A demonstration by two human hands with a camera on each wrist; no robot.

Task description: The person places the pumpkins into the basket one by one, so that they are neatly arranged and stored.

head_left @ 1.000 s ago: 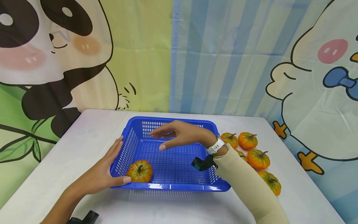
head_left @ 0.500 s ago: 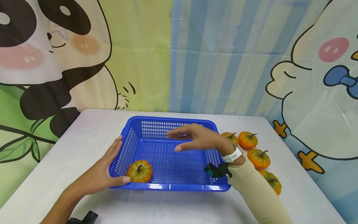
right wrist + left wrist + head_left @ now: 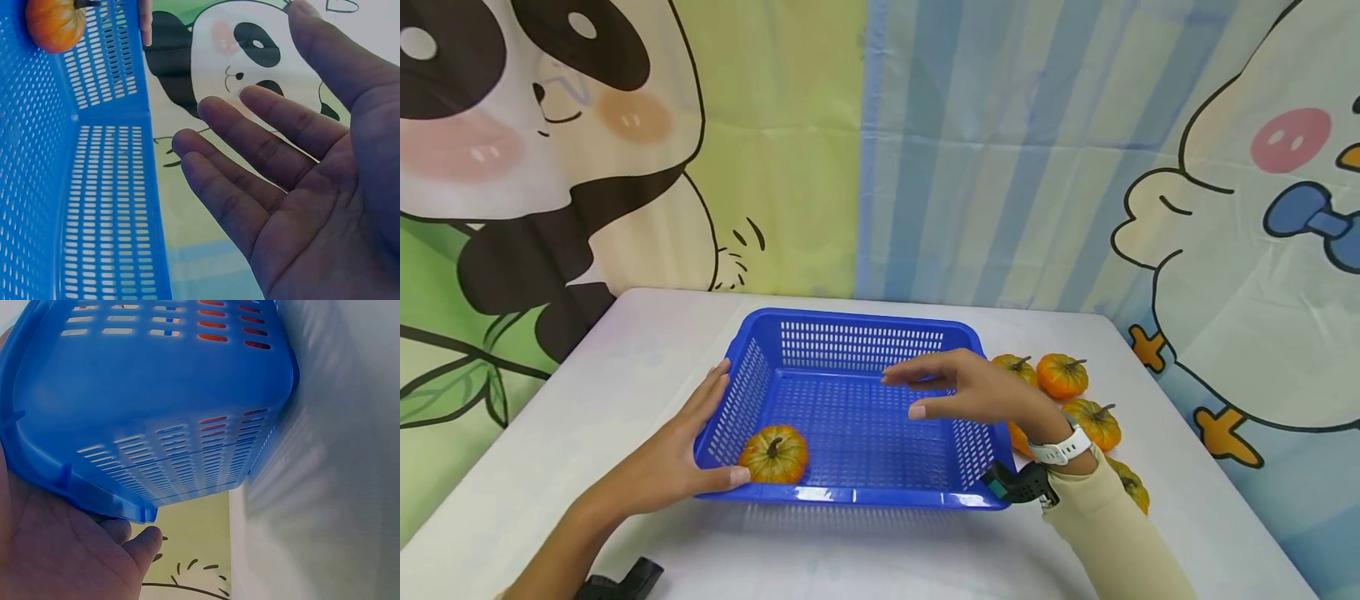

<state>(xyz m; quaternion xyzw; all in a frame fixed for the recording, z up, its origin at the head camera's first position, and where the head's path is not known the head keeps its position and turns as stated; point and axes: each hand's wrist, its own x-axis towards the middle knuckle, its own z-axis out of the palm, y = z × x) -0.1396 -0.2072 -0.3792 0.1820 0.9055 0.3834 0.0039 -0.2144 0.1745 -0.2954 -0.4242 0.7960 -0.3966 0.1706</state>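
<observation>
We see a blue basket (image 3: 855,497) on a white table (image 3: 842,562), with a single orange pumpkin (image 3: 773,455) inside its near left corner. The person's left hand (image 3: 673,454) holds that corner, thumb over the near rim and fingers along the outer left side. The right hand (image 3: 973,387) hovers above the basket's right part, fingers loosely extended and apart from the thumb, with nothing in its grasp. Loose pumpkins (image 3: 1062,377) cluster just right of the basket; we count at least five, some partly hidden by the right arm.

As we judge it, the tightest spot is the near right corner, where the black wrist camera (image 3: 1018,482) sits close by the rim; we cannot tell whether they touch. A low sweep could snag it there and drag the basket. The sleeve (image 3: 1116,525) passes close to the pumpkins, so a careless swing could knock one, and these round shapes might roll toward the table's right edge. If the left hand eased off, a bump could shift the basket.

We find most room leftward and in front; the curtain (image 3: 940,167) bounds the far side, while the basket's far right floor lies well apart from its pumpkin.
</observation>
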